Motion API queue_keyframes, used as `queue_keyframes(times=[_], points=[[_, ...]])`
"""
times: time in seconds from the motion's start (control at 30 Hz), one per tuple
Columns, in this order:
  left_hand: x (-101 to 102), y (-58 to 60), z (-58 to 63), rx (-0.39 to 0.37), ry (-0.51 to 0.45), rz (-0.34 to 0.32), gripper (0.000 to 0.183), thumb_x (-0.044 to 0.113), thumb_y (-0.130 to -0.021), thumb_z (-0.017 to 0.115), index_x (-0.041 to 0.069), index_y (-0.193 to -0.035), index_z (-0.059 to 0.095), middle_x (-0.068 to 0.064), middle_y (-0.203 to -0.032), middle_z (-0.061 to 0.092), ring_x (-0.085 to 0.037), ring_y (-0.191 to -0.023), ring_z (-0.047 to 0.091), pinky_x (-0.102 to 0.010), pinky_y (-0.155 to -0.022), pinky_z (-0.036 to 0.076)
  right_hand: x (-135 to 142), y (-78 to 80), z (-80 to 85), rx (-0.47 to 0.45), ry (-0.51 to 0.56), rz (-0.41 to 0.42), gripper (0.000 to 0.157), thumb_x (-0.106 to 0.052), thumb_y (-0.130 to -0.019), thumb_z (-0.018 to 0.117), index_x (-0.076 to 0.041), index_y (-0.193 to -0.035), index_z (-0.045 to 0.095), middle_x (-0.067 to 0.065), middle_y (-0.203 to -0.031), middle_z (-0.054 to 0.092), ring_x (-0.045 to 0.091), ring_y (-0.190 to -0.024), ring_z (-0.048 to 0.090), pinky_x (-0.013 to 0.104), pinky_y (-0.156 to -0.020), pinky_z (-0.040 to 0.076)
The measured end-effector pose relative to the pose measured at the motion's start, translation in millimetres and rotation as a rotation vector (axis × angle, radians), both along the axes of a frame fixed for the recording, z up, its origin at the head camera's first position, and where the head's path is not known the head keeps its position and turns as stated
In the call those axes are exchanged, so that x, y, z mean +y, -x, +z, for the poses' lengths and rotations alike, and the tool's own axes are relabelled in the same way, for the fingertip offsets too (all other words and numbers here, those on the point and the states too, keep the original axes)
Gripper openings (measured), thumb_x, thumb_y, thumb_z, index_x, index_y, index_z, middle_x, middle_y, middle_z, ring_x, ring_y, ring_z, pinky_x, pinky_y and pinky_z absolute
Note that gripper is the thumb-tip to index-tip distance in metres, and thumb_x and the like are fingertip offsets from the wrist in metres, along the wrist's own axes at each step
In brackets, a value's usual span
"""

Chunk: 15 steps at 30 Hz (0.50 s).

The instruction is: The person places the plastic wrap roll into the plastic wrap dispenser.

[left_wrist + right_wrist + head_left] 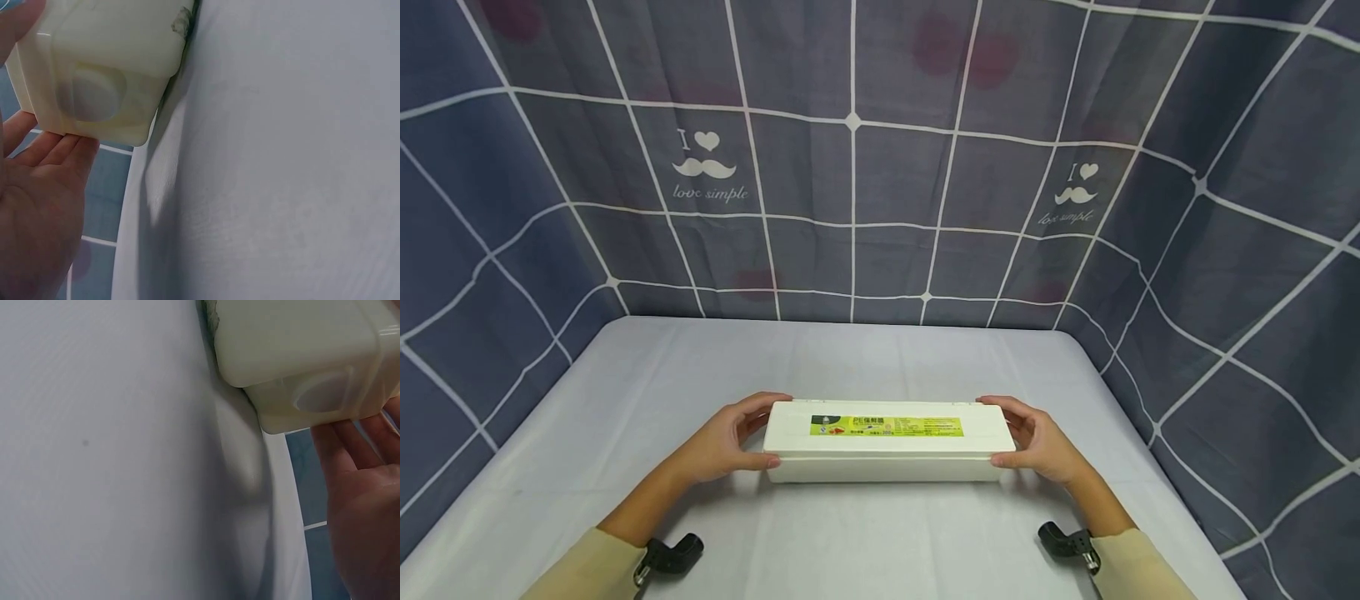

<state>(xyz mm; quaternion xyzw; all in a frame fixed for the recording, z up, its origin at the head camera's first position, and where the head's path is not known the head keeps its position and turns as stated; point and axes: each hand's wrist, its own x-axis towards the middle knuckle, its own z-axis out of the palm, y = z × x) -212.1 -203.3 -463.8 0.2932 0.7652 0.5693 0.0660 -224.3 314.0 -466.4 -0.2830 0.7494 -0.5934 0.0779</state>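
Observation:
A long white cling film box (850, 469) with a yellow-green label (925, 427) lies lengthwise across the white-covered table. My left hand (722, 442) grips its left end, thumb at the front and fingers round the back. At the right end my right hand (1045, 446) holds it the same way. In the left wrist view the fingers of the left hand (47, 206) touch the pale, translucent end of the box (119, 37). The right wrist view has the right hand (365, 500) against the other end of the box (287, 344). What the box contains is hidden.
The white cloth (842, 358) covers the whole table. Dark blue-grey checked curtains (895, 183) enclose the back and both sides. Black wrist devices (676, 554) sit at the cuffs of both beige sleeves (591, 571).

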Motion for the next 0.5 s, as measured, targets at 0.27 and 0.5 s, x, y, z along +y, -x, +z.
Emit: queue_keyframes(times=[0.27, 0.5], points=[[-0.8, 1.6, 0.9, -0.001, -0.007, -0.009, 0.080, 0.008, -0.076, 0.090, 0.007, -0.146, 0.051, -0.012, -0.147, 0.055, -0.002, -0.135, 0.051, -0.010, -0.114, 0.036, 1.2, 2.4, -2.4, 0.016, -0.007, 0.001, 0.083, 0.008, -0.075, 0.084, 0.006, -0.149, 0.044, 0.019, -0.147, 0.053, 0.011, -0.123, 0.062, 0.020, -0.099, 0.054], [-1.6, 2.2, -0.4, 0.006, -0.008, -0.013, 0.079, 0.005, -0.077, 0.089, 0.008, -0.147, 0.051, -0.012, -0.146, 0.054, -0.003, -0.135, 0.051, -0.010, -0.114, 0.036, -0.7, 1.3, 0.6, -0.003, 0.007, 0.013, 0.084, 0.008, -0.076, 0.083, 0.005, -0.150, 0.043, 0.013, -0.149, 0.052, 0.010, -0.125, 0.060, 0.020, -0.100, 0.053]])
